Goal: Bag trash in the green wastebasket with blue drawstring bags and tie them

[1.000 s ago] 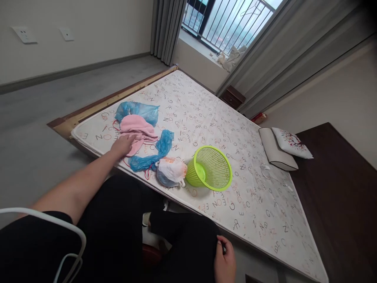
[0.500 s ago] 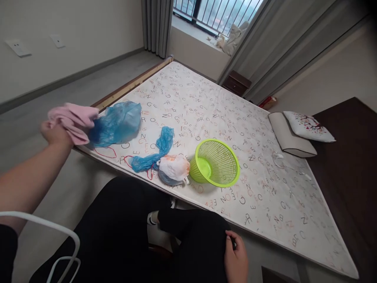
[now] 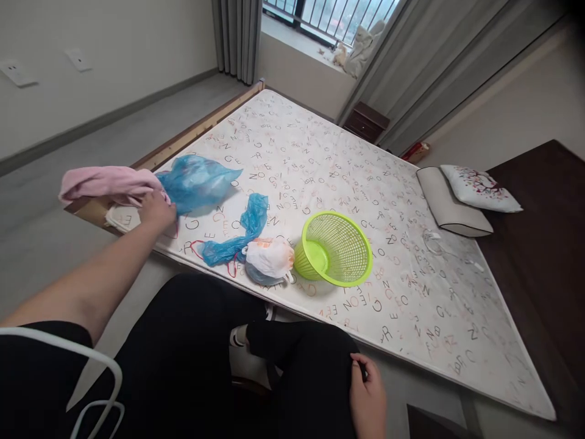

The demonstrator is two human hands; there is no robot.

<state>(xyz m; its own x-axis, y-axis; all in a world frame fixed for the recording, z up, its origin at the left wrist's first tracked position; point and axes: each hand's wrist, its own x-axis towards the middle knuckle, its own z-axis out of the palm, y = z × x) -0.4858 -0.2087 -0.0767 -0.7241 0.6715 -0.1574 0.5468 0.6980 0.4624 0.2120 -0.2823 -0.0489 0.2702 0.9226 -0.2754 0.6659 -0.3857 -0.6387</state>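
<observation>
My left hand (image 3: 158, 210) grips the pink cloth (image 3: 103, 183) near its right end; the fingers are bent and drawn together on the folds, fingertips partly hidden. The cloth extends leftward from my grip, over the bed corner. The blue bag (image 3: 198, 183) lies just beside that hand, on the mattress (image 3: 311, 152). My right hand (image 3: 368, 393) rests at my knee, fingers curled; whether they pinch the trousers (image 3: 311, 366), I cannot tell.
</observation>
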